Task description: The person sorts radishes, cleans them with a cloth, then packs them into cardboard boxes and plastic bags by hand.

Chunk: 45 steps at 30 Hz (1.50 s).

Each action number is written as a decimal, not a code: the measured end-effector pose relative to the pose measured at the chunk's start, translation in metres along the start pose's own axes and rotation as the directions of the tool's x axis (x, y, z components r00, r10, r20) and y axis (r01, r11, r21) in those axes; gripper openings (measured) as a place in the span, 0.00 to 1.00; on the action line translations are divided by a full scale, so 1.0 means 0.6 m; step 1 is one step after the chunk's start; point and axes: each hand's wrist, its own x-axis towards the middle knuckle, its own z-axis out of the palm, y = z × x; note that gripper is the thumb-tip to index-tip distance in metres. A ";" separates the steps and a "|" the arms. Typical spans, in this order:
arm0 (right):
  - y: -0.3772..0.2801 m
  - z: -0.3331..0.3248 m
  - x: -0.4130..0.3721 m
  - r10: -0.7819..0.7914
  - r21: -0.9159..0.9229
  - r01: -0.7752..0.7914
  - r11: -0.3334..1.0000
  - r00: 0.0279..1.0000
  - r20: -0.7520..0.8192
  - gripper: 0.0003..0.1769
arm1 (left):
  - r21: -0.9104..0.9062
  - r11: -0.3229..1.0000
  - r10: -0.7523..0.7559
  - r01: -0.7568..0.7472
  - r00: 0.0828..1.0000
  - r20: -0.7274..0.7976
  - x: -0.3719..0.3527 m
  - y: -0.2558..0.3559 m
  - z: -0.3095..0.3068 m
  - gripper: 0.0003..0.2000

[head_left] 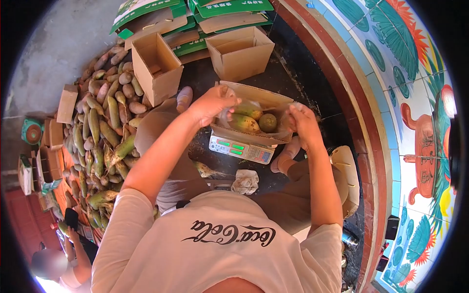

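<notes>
A cardboard box (254, 136) rests on a digital scale (254, 153) with lit green displays. Inside the box several green radishes (244, 123) lie in a clear plastic bag (282, 126). My left hand (215, 103) is closed at the box's left end, fingers pinched on the bag's edge. At the right end, my right hand (302, 124) grips the opposite edge of the bag, its fingers bent together. Between them the bag is spread over the radishes. Part of its rim is hidden by my fingers.
A large heap of radishes (105, 132) covers the floor on the left. Two open cardboard boxes (239, 61) stand ahead, before stacked green cartons (229, 10). Crumpled plastic (245, 181) lies near my legs. Another person's hand (72, 237) holds a radish at lower left.
</notes>
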 end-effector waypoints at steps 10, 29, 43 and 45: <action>-0.024 0.022 -0.008 -0.302 -0.879 0.351 0.323 0.918 0.256 0.09 | 0.977 0.197 0.006 -0.080 0.997 0.081 -0.023 0.062 -0.009 0.10; -0.004 0.068 0.061 -0.506 -0.525 0.589 0.614 0.804 0.311 0.10 | 0.505 0.839 0.126 -0.203 0.975 0.182 0.098 -0.110 0.077 0.11; 0.044 0.008 0.106 -0.175 -0.480 0.257 0.839 0.962 0.209 0.08 | -0.105 0.994 -0.004 0.019 0.990 0.142 0.115 -0.101 0.038 0.13; 0.043 0.004 0.097 0.200 -0.408 -0.024 0.913 0.897 0.394 0.09 | -0.094 0.995 -0.010 0.024 0.990 0.142 0.117 -0.111 0.029 0.09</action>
